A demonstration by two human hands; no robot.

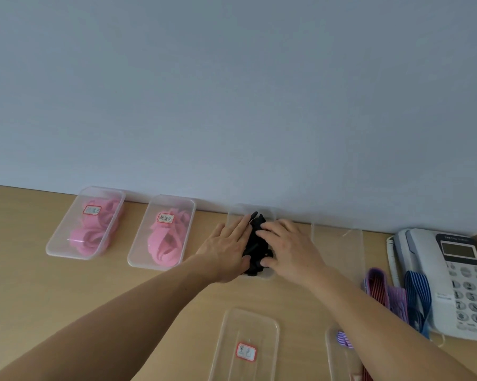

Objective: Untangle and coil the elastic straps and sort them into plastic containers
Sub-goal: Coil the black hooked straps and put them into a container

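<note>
Both arms stretch forward across the table to the clear container by the wall, where the black straps lie bundled. The left hand lies flat along the bundle's left side, fingers straight and together. The right hand cups the bundle, fingers curled over the top.

Person, upper limbs only. Left hand and right hand: bare. Left forearm and right forearm: bare, uncovered to the lower frame edge.
</note>
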